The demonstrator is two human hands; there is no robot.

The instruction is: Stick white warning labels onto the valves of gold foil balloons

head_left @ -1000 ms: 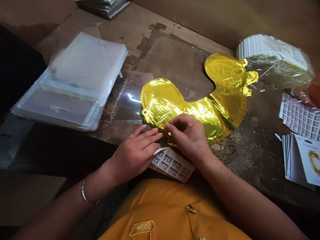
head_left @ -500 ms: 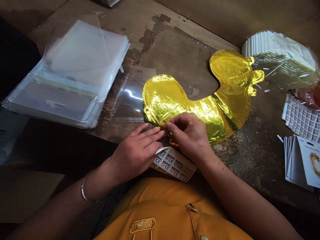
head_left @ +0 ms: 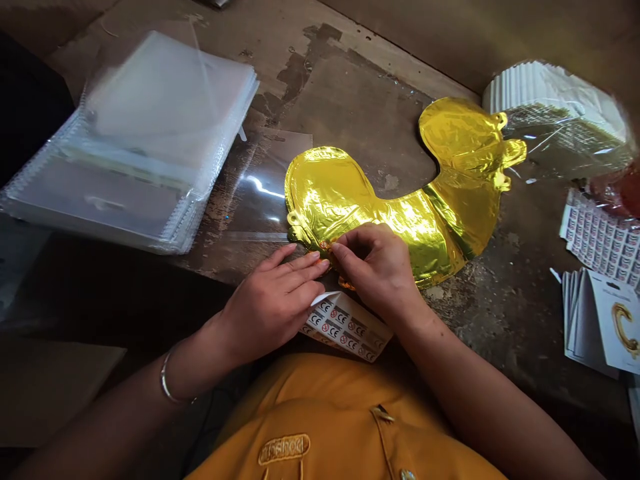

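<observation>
From here I see the curved gold foil balloon (head_left: 380,213) lying flat on the worn wooden workbench (head_left: 380,87), directly in front of the person. My right hand (head_left: 377,270) is closed to a pinch at the balloon's lower edge, with the fingertips (head_left: 340,248) on the foil beside a tiny orange mark. My left hand (head_left: 270,313) lies open, its fingers extended toward that same edge, and its heel sits over the sticker sheet (head_left: 345,327), which is just below the balloon and has one corner lifted. I cannot tell whether that hand grips the sheet. Left of the balloon are a clear plastic sheet (head_left: 265,193) and a stack of clear sleeves (head_left: 150,133). Right of it are cellophane-wrapped white cards (head_left: 550,100), printed label sheets (head_left: 600,243) and header cards (head_left: 595,320).
</observation>
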